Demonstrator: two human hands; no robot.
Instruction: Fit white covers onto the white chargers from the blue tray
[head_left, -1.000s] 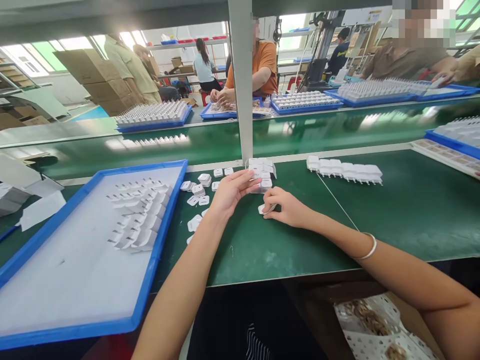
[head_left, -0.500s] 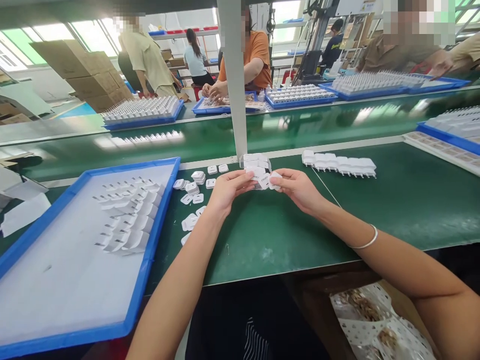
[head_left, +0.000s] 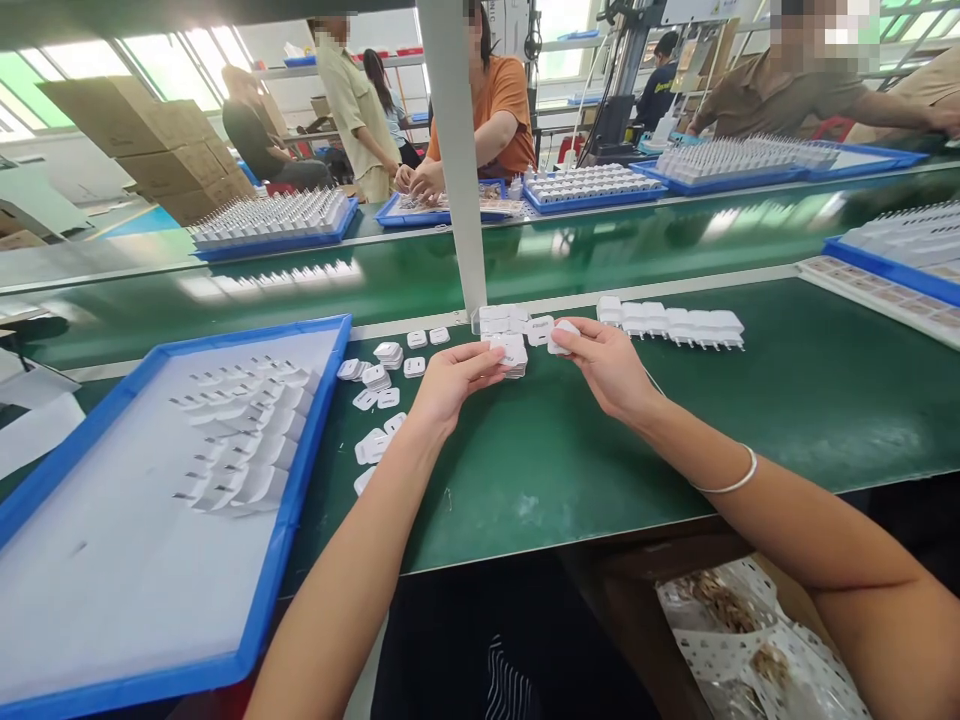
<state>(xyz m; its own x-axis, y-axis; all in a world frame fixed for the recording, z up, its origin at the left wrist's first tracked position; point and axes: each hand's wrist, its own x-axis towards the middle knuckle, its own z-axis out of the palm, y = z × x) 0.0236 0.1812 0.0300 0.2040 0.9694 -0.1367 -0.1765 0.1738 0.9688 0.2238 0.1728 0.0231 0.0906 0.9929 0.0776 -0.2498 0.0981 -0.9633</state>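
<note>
On green bench (head_left: 570,470): left hand (head_left: 450,380) fingers clamped on small white plastic part (head_left: 513,353); right hand (head_left: 607,362) fingers pinch second white part (head_left: 561,336), clear bag (head_left: 501,320) just behind.

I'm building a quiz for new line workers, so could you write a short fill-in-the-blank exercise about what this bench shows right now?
1. The right hand pinches a small ____ plastic part.
2. The left hand touches a small stack of white plastic pieces lying on the ____ work mat.
3. The blue-rimmed tray of white pieces lies on the person's ____ side.
4. A thin silver bangle circles the ____ wrist.

Missing words: white; green; left; right
</note>
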